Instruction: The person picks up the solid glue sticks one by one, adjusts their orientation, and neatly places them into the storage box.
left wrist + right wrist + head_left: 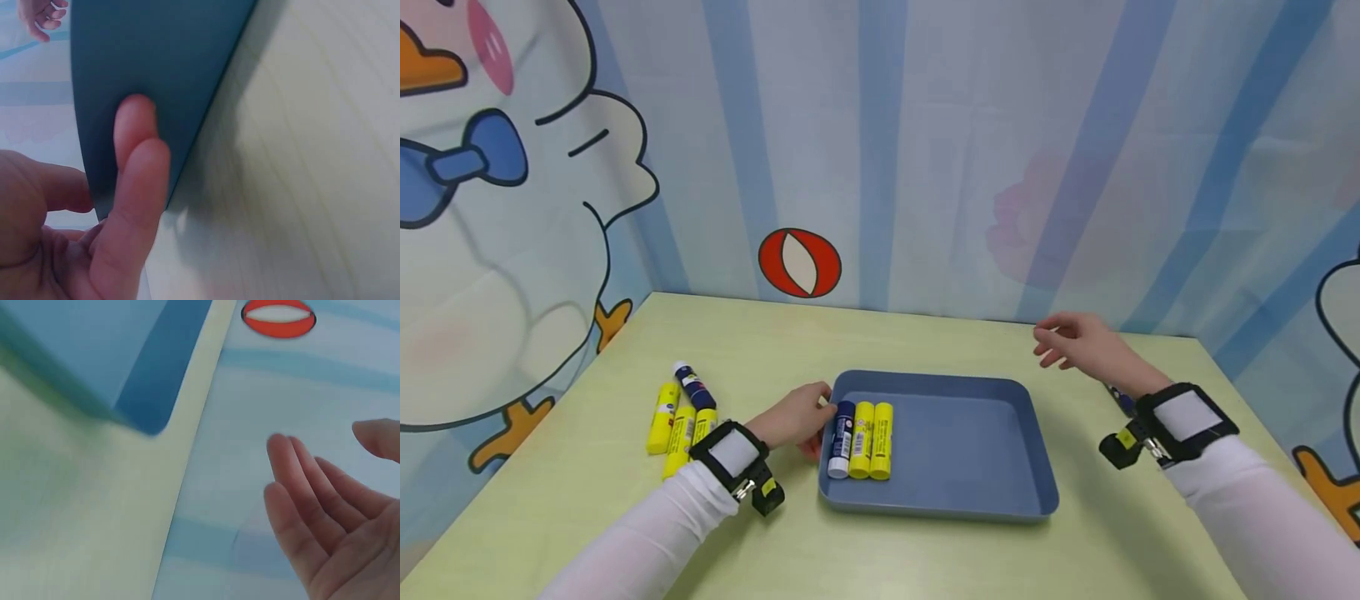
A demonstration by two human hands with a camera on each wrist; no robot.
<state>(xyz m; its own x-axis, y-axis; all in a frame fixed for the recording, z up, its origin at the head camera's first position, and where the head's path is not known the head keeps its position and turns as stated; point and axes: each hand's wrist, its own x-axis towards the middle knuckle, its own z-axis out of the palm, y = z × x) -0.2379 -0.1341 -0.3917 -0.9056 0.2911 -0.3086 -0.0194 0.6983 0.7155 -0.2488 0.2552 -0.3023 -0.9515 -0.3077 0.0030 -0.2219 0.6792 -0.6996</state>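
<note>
A blue-grey tray (970, 450) lies on the table with three glue sticks side by side at its left end. One is a navy glue stick (842, 440) with a white end; beside it are two yellow glue sticks (872, 440). At the tray's left wall, my left hand (797, 414) grips the edge. In the left wrist view, two fingertips (135, 119) press the wall's outer face, with the thumb at the rim. Off the tray's back right corner, my right hand (1086, 346) hovers with loosely bent fingers and holds nothing.
Left of the left hand lie a navy glue stick (695, 385) and several yellow glue sticks (662, 419). A dark item (1122, 400) shows partly behind the right wrist. A striped cloth backdrop (940, 167) rises behind the table (760, 333).
</note>
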